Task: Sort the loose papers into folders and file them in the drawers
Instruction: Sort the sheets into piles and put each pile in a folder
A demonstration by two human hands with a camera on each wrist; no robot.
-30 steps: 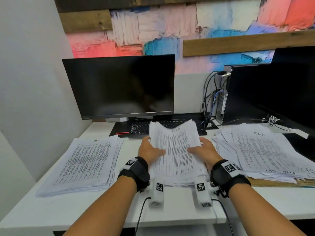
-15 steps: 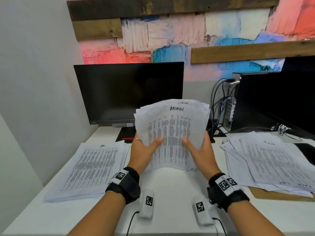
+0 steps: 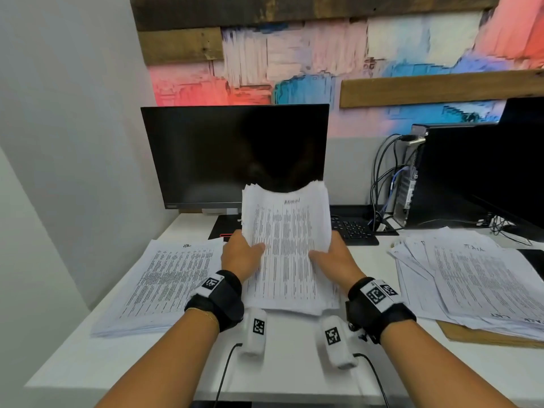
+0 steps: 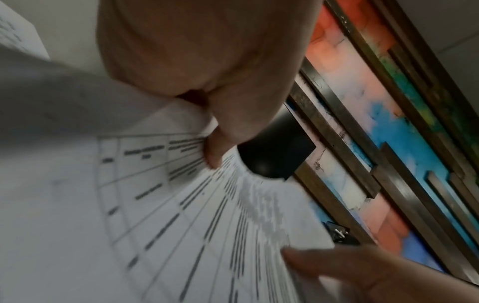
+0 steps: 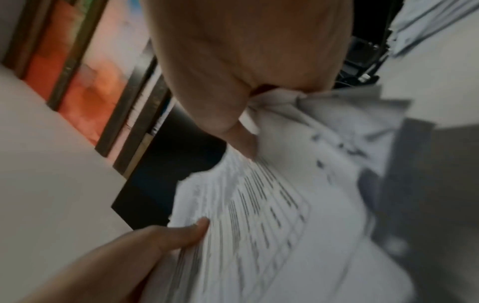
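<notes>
Both the left hand (image 3: pixel 240 256) and right hand (image 3: pixel 335 260), clamped on the middle paper stack (image 3: pixel 287 248), brought its near edge back down onto the bench (image 3: pixel 164 363), apparently squaring it for filing.

1. White desk (image 3: pixel 164 360) against the wall, plain pale wall (image 3: pixel 67 119) on the left.
2. Back wall: painted panel (image 3: pixel 323 57) in red, pink and blue, crossed by dark wood planks (image 3: pixel 435 88).
3. Black monitor (image 3: pixel 232 154), screen off, keyboard (image 3: pixel 353 229) below it.
4. Second black screen (image 3: pixel 506 160) at right, cables (image 3: pixel 382 184) hanging beside it.
</notes>
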